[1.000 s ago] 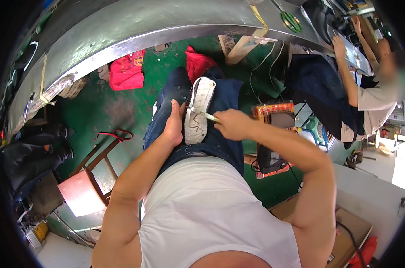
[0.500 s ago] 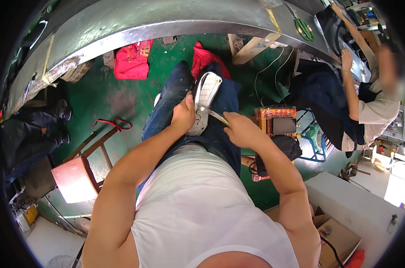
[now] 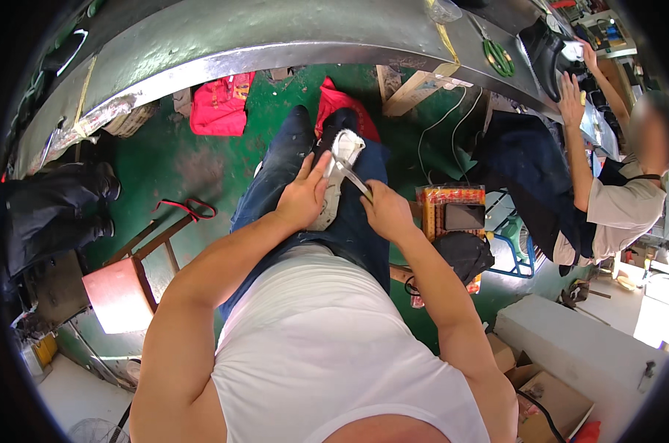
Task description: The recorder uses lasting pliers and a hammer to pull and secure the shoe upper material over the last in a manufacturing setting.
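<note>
An upturned shoe [image 3: 328, 207] lies lengthwise on my lap, its pale underside facing me and a rough white edge at its far end. My left hand [image 3: 302, 197] rests along the shoe's left side, fingers stretched out and apart. In my right hand [image 3: 387, 212] is a slim metal tool that looks like pincers [image 3: 355, 179]. Its head meets the shoe's underside near the far end, just beside my left fingertips. My right fingers wrap round the handles, which slant down to the right. The shoe's dark upper is mostly hidden beneath it.
A metal workbench [image 3: 275, 55] curves across the far side, with green-handled scissors [image 3: 499, 57] on it. A stool [image 3: 120, 295] stands left. At right, a phone [image 3: 464, 217] and a black bag [image 3: 463, 257] lie on an orange patterned surface. A co-worker [image 3: 622, 192] handles a black boot [image 3: 545, 55].
My left hand has loosened from a closed grip, its fingers now straightened along the shoe. The tool and my right hand have shifted slightly left and tilted more steeply. The co-worker's hand has opened.
</note>
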Tool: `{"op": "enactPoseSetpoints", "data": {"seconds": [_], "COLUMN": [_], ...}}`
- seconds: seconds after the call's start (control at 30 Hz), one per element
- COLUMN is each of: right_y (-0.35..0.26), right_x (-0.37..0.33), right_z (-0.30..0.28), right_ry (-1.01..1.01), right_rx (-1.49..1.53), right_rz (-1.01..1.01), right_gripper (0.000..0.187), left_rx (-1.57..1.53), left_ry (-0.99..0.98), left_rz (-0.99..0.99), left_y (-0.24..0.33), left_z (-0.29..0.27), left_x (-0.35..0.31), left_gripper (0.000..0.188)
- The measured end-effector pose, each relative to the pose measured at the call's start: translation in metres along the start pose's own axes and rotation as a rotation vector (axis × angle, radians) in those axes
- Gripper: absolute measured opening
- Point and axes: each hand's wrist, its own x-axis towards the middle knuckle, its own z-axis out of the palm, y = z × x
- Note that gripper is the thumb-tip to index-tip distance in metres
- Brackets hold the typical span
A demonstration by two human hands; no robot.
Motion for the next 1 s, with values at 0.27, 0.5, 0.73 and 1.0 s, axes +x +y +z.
{"op": "enactPoseSetpoints", "data": {"seconds": [0.27, 0.5, 0.73, 1.0], "right_y": [0.005, -0.009, -0.004, -0.027], "right_x": [0.034, 0.06, 0.044, 0.02], "right_z": [-0.053, -0.025, -0.028, -0.027], "right_ry": [-0.582, -0.367, -0.36, -0.469], "right_rx": [0.378, 0.008, 0.041, 0.026], "right_rz": [0.321, 0.09, 0.079, 0.143], "right_gripper": [0.034, 0.044, 0.044, 0.043], "left_rx": [0.091, 0.085, -0.087, -0.309], "left_ry": [-0.224, -0.361, -0.358, -0.268], "left_rz": [-0.032, -0.017, -0.128, -0.428], "left_y": [-0.001, 0.008, 0.018, 0.001], "left_z": [-0.016, -0.025, -0.033, -0.026], "left_x": [0.012, 0.022, 0.003, -0.011], "left_gripper": [0.057, 0.057, 0.064, 0.068]}}
